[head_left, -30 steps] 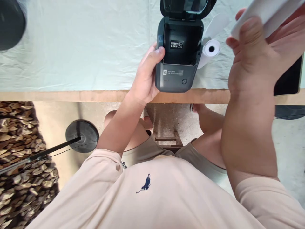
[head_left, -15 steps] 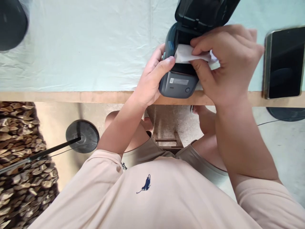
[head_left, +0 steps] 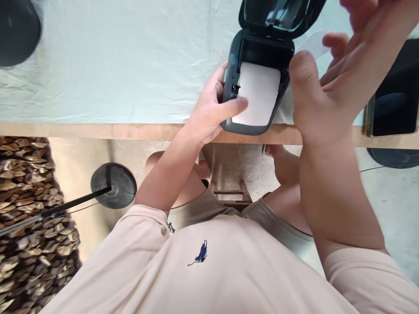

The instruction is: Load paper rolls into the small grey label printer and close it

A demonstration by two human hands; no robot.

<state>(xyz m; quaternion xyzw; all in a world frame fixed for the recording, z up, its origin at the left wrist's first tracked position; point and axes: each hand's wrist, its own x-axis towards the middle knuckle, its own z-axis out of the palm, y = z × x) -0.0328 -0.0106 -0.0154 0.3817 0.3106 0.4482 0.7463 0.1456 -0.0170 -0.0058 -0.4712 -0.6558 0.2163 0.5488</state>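
Observation:
A dark grey label printer (head_left: 231, 56) stands at the table's front edge with its lid (head_left: 281, 15) raised. White label paper (head_left: 260, 93) lies flat over its front part, covering the panel with the button. My left hand (head_left: 212, 102) grips the printer's left side, its thumb resting on the paper's edge. To the right of the printer my right hand (head_left: 330, 87) is open, palm turned partly up, fingers apart and nothing visible in it. Behind those fingers shows a pale rounded piece (head_left: 314, 44), partly hidden, whose kind I cannot make out.
A phone (head_left: 397, 96) lies on the pale tablecloth (head_left: 124, 65) at the right, partly behind my right arm. One dark rounded object (head_left: 18, 32) sits at the far left. Below the wooden table edge (head_left: 98, 130) are a round stand base (head_left: 113, 185) and stacked firewood (head_left: 29, 209).
My right hand has let go of the paper and moved up and right, opening out. The paper now spreads over the printer's front. My left thumb has shifted down onto it.

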